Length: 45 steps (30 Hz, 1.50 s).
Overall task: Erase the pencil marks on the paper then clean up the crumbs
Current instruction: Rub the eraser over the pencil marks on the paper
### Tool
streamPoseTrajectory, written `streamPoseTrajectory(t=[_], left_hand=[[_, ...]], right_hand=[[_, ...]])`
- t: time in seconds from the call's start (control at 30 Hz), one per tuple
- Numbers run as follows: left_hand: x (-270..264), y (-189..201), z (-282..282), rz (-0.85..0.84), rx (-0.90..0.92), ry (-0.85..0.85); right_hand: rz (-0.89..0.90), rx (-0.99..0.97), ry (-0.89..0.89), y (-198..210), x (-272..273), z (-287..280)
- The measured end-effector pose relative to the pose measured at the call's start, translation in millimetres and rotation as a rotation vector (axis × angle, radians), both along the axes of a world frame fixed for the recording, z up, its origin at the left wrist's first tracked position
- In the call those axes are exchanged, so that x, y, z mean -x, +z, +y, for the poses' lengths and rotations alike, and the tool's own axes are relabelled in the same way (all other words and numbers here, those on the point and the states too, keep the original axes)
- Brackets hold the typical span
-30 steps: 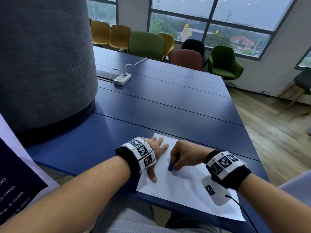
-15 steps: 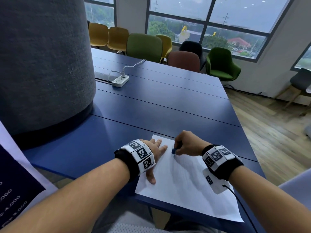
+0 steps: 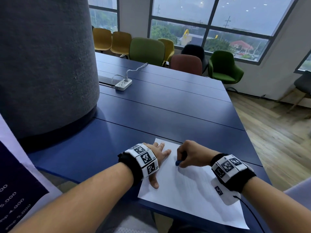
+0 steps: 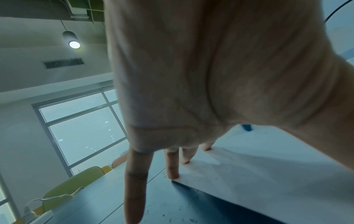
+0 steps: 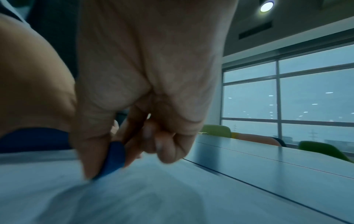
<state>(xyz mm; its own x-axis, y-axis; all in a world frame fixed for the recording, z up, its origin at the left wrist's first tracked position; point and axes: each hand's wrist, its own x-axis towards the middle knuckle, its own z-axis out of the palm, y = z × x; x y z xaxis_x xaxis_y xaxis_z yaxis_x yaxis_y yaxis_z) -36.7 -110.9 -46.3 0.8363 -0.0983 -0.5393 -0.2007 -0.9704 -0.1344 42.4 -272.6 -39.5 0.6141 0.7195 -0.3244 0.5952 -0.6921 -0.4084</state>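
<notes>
A white sheet of paper (image 3: 188, 190) lies at the near edge of the blue table (image 3: 159, 111). My left hand (image 3: 157, 158) lies flat on the sheet's left side with fingers spread and straight, the fingertips (image 4: 173, 174) pressing near the paper's (image 4: 268, 174) far corner. My right hand (image 3: 188, 156) pinches a small blue eraser (image 3: 178, 163) between thumb and fingers, its tip down on the upper part of the sheet. The right wrist view shows the eraser (image 5: 114, 159) gripped and touching the paper (image 5: 134, 197). Small dark crumbs (image 4: 191, 192) dot the table by the paper's edge. Pencil marks are too faint to make out.
A wide grey pillar (image 3: 43, 64) stands on the table's left side. A white power strip (image 3: 123, 84) with its cable lies further back. Coloured chairs (image 3: 148, 49) line the far edge under the windows. Wooden floor (image 3: 277, 132) lies to the right.
My right hand with the eraser went up the sheet toward its far edge, then came back down slightly. The left hand has stayed flat on the paper.
</notes>
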Motion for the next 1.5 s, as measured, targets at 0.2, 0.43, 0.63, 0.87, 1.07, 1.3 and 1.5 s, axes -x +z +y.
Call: streamPoseTrajectory(t=[0.2,0.43,0.63,0.87,1.07,1.3,1.5], left_hand=[[-1.2,-1.7,-1.0,-0.016,-0.005,-0.007],[-1.8,-2.4,0.3,-0.004,0.003,-0.001],[-0.1,-2.8,1.4,-0.019,0.015,-0.001],[-2.3,-4.2,1.2,-0.019,0.014,-0.001],[-2.2,-5.5,2.0,-0.013,0.018,0.011],[-1.7,-5.1,3.2,-0.009,0.038,0.009],[-0.9,-1.9,1.0,-0.010,0.029,0.002]], right_hand=[[-0.095,-0.038,-0.066,0.5,-10.8,4.7],[0.118,0.086,0.066,3.5,6.7,0.5],[-0.029,-0.083,-0.074,3.5,2.5,3.9],[0.060,0.027,0.044,5.6,14.9,-0.8],[0.247,0.106,0.147,5.5,31.7,-4.8],[0.146,0.004,0.056,0.4,21.1,-6.3],[0.127,0.036,0.060,3.6,17.3,-1.3]])
